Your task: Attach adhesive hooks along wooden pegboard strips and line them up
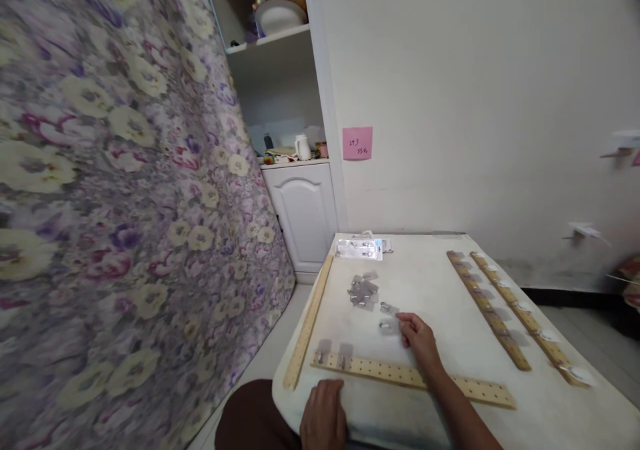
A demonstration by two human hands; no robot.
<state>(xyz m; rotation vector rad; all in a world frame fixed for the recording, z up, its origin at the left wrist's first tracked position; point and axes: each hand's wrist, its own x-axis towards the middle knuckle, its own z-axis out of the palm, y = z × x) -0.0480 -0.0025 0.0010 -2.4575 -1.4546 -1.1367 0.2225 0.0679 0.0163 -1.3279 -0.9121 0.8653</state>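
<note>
My right hand reaches over the white table, thumb and forefinger pinched at the clear tab of a small metal clip. A second metal clip with a clear tab lies just in front of it. My left hand rests at the table's near edge, holding nothing, its fingers loosely laid down. Between the hands runs a wooden strip with holes; two clips sit on its left end. Farther back is a pile of similar clips.
Another perforated wooden strip lies along the left edge. At right, two wooden strips carry several clips. A clear package is at the back. A floral curtain hangs left; a wall stands behind.
</note>
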